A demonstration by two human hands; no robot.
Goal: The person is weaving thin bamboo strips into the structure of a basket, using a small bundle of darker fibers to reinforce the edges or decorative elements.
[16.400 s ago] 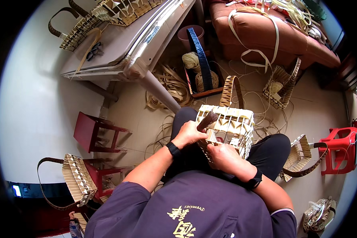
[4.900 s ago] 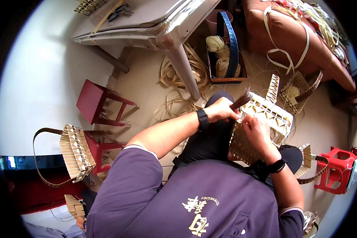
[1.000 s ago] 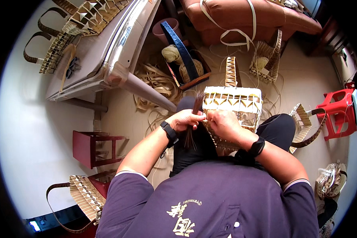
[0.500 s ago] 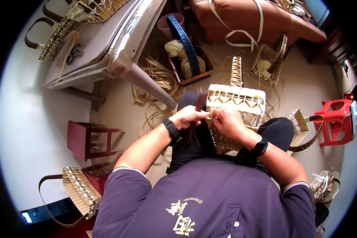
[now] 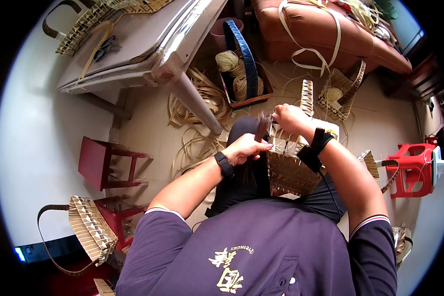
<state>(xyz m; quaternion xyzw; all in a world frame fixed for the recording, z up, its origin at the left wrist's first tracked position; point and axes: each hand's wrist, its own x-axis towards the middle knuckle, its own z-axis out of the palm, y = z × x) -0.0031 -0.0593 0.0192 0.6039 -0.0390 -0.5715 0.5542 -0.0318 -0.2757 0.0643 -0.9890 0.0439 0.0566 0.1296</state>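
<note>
A woven basket [image 5: 293, 173] of tan and brown strips rests on my lap, its patterned handle [image 5: 307, 93] rising at the far side. My left hand [image 5: 244, 149] is closed around a bundle of thin dark-brown fibres [image 5: 263, 127], held upright beside the basket's left side. My right hand [image 5: 293, 119] is raised over the basket's far left part. Its fingers are pinched together close to the bundle's upper end, and what they hold is too small to make out. The right wrist and forearm cover part of the basket's top.
A grey table [image 5: 128, 56] with scissors [image 5: 105, 48] stands at the left. Beyond my knees are a blue-handled basket [image 5: 249, 100] with twine balls and loose flat strips [image 5: 195, 101] on the floor. A brown sofa [image 5: 325, 37] lies far; a red stool [image 5: 413, 170] stands right.
My right hand has moved from the basket's near left edge up and away, to the bundle's upper end. The left hand keeps its hold on the fibres. The whole view has shifted slightly.
</note>
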